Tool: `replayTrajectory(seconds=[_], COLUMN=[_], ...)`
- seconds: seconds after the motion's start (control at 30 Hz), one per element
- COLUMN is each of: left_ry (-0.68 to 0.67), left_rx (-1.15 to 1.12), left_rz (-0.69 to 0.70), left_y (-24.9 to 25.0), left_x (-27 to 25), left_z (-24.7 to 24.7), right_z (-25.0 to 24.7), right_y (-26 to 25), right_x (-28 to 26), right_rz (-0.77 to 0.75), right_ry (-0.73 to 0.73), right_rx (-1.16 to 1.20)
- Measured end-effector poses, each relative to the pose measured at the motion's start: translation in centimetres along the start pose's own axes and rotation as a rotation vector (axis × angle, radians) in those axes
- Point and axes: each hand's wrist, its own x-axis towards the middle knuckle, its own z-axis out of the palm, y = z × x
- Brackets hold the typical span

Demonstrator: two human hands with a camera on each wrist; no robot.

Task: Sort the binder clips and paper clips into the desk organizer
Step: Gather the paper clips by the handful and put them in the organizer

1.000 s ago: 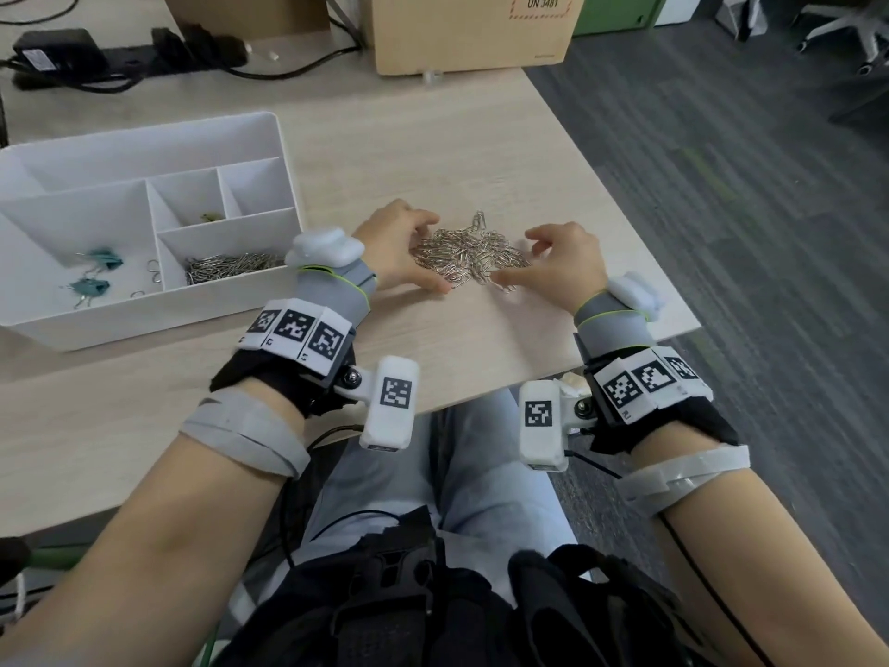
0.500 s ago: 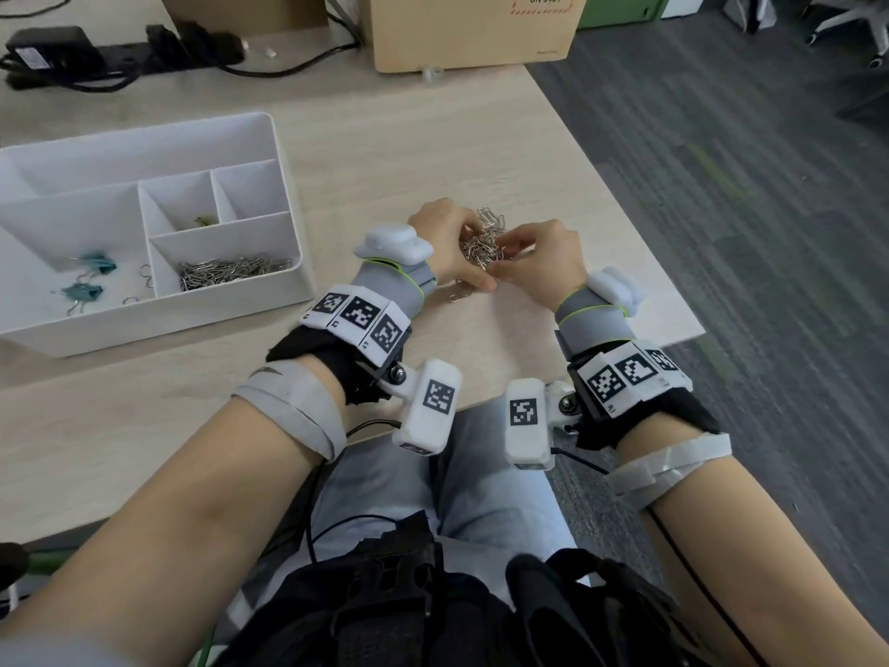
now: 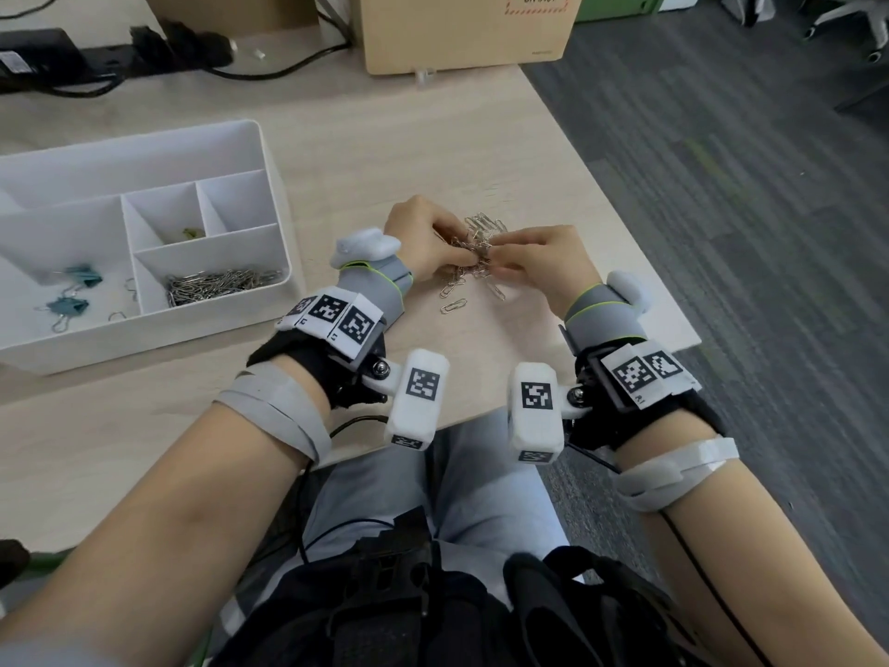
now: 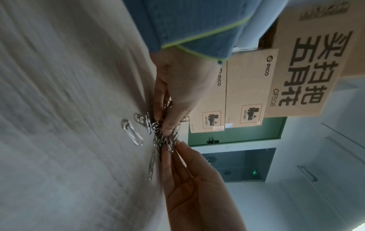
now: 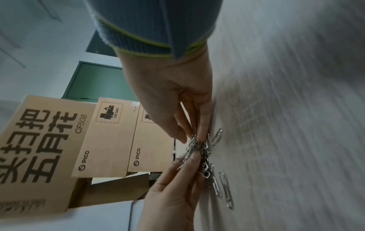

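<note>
A bunch of silver paper clips sits gathered on the wooden table, pinched from both sides. My left hand grips its left side and my right hand grips its right side, fingertips almost meeting. The left wrist view shows the bunch between my left hand and right hand. A few loose clips lie flat just in front. To the left stands the white desk organizer: paper clips fill its front right compartment, and teal binder clips lie in the large left one.
Cardboard boxes stand at the back of the table, with a black power strip and cables at the back left. The table's right edge runs close to my right hand, grey carpet beyond. A small green item lies in a small compartment.
Both hands have drawn together from either side of the spread pile and squeezed it into a tight bunch. A few clips now lie loose on the near side.
</note>
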Motion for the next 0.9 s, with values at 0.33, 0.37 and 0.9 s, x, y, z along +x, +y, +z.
replayTrajectory(seconds=[0.33,0.37,0.9], left_ry=[0.045,0.035,-0.190], left_rx=[-0.194,-0.201,0.032], left_rz=[0.017,0.037,0.336], left_y=[0.1,0.3,5.1], left_x=[0.7,0.8,1.2], left_z=[-1.5,-1.5,1.0], right_z=[-0.3,-0.3,0.1], right_y=[-0.7,-0.8,-1.2], right_x=[0.6,0.6,1.0], right_rz=[0.028,0.023,0.302], right_ry=[0.104,0.102,-0.186], right_rx=[0.237,0.270,0.873])
